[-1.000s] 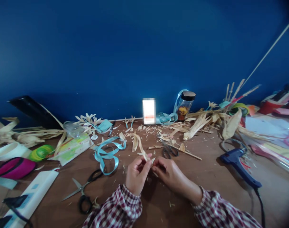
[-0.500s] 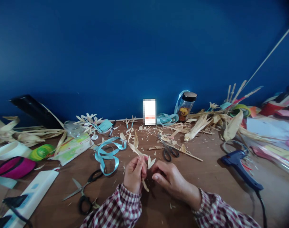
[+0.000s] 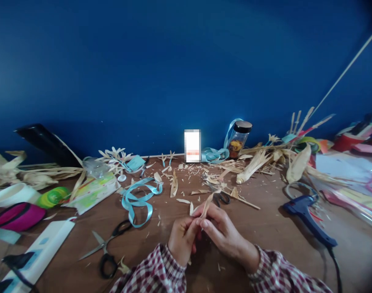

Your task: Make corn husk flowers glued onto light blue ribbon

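Close together over the front middle of the table, my left hand (image 3: 184, 238) and my right hand (image 3: 224, 232) pinch a dry corn husk strip (image 3: 208, 204) between thumbs and fingers. The strip's free end points up and away from me; its lower part is hidden by the fingers. A small pale husk petal (image 3: 191, 208) shows just beyond the fingertips; whether it is attached to the held strip I cannot tell. Another pale sliver (image 3: 183, 201) lies on the table past my hands. Checked sleeves cover both wrists.
Open scissors (image 3: 105, 244) and curled blue ribbon (image 3: 138, 201) lie to the left. Second scissors (image 3: 221, 198) sit behind my right hand. A glue gun (image 3: 308, 217) with its cord is at the right. Husk scraps, a jar (image 3: 238, 140) and a power strip (image 3: 41, 252) lie around.
My left hand has moved right to meet my right hand, whose fingers have closed in. The husk strip has swung from leaning left to pointing up and right.
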`<state>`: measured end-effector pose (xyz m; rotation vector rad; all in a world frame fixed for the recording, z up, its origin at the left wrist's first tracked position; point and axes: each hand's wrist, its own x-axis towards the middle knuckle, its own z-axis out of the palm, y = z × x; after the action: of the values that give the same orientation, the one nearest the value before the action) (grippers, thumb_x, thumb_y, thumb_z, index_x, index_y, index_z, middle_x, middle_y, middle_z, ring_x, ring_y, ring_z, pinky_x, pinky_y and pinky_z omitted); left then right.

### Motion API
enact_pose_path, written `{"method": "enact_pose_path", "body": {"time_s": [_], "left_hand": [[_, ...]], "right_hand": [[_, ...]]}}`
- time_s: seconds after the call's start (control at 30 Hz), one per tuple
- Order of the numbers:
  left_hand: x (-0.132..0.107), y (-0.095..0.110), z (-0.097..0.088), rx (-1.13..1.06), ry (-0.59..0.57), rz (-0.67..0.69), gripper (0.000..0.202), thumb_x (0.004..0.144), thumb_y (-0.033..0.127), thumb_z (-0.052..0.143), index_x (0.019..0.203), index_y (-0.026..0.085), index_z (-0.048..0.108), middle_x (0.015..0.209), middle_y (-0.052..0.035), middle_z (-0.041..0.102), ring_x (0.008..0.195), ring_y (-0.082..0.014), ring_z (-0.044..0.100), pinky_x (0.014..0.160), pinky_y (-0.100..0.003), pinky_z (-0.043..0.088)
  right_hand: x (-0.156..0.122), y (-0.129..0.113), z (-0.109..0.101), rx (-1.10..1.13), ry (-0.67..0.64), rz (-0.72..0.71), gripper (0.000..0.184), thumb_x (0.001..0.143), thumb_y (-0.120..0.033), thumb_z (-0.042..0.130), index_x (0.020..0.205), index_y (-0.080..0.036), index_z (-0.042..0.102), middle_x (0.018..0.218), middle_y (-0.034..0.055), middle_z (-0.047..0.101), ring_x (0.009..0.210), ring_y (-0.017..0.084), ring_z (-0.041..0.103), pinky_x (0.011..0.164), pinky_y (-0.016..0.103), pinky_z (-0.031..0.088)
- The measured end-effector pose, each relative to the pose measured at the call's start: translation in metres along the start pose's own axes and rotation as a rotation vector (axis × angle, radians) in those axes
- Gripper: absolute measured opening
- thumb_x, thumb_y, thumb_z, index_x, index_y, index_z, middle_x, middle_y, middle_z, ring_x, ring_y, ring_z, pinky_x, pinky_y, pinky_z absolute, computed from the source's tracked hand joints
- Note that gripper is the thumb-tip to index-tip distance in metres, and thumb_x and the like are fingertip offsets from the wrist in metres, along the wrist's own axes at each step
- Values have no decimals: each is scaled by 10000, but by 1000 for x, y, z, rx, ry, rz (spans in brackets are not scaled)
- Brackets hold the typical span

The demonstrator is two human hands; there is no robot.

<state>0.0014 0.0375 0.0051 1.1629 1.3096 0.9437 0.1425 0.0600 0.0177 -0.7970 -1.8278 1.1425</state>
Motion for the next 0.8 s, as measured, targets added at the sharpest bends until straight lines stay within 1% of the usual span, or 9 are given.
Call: {"method": "enact_pose_path", "body": {"time_s": [0.1, 0.2, 0.37, 0.43, 0.5, 0.6, 0.67, 0.73, 0.8], "left_hand": [[0, -3, 1, 15, 10, 42, 605, 694, 722, 451, 460, 165, 473, 333, 53, 363, 263, -53, 316, 312, -180, 178], [1, -3, 0, 22, 23, 120, 516, 736, 622, 517, 538, 149, 570, 375, 42, 422, 308, -63, 372, 347, -178, 235], [2, 1, -1, 36, 3, 136, 368, 751, 497, 587, 705, 140, 668, 394, 37, 469, 352, -74, 393, 381, -175, 284], [2, 3, -2, 57, 10, 136, 352, 768, 477, 578, 701, 141, 663, 385, 39, 464, 349, -68, 377, 381, -170, 280], [1, 2, -2, 68, 33, 142, 364, 779, 481, 565, 666, 144, 642, 376, 48, 438, 337, -62, 366, 369, -165, 265], [0, 0, -2, 64, 78, 161, 394, 775, 516, 553, 651, 148, 614, 403, 58, 407, 326, -62, 381, 343, -160, 246], [-2, 0, 0, 68, 104, 171, 414, 778, 529, 542, 615, 150, 581, 411, 61, 395, 316, -58, 379, 334, -159, 232], [-3, 1, 1, 73, 117, 173, 425, 787, 527, 534, 586, 153, 552, 391, 65, 381, 302, -53, 360, 332, -159, 221], [-3, 3, 3, 73, 123, 180, 426, 792, 521, 533, 577, 152, 548, 368, 66, 376, 297, -52, 346, 338, -160, 226]], "right_hand": [[-1, 0, 2, 90, 39, -9, 230, 921, -298, 436, 902, -179, 631, 927, 69, 579, 789, 146, 569, 710, 267, 468], [-1, 1, 4, 162, 101, 31, 278, 931, -314, 418, 897, -183, 660, 880, 60, 584, 755, 137, 569, 693, 259, 474], [1, 12, 2, 194, 331, 156, 347, 913, -398, 437, 809, -167, 674, 738, 38, 567, 663, 133, 535, 630, 246, 455], [1, 16, 1, 192, 387, 182, 372, 910, -424, 425, 808, -164, 671, 694, 34, 558, 631, 133, 515, 610, 247, 445], [2, 17, 1, 206, 335, 201, 347, 890, -445, 454, 883, -165, 660, 685, 31, 564, 633, 140, 519, 610, 255, 447], [4, 11, 2, 224, 202, 221, 314, 789, -427, 618, 951, -158, 625, 714, 22, 587, 644, 142, 535, 597, 250, 450], [5, 8, 3, 216, 179, 202, 284, 750, -391, 670, 891, -147, 633, 740, 28, 604, 661, 139, 546, 608, 246, 454], [7, 7, 4, 220, 179, 160, 242, 790, -383, 627, 811, -143, 656, 756, 41, 622, 694, 143, 565, 640, 250, 463], [7, 10, 4, 219, 191, 149, 272, 822, -392, 583, 754, -147, 679, 765, 50, 641, 717, 148, 583, 659, 251, 470]]}}
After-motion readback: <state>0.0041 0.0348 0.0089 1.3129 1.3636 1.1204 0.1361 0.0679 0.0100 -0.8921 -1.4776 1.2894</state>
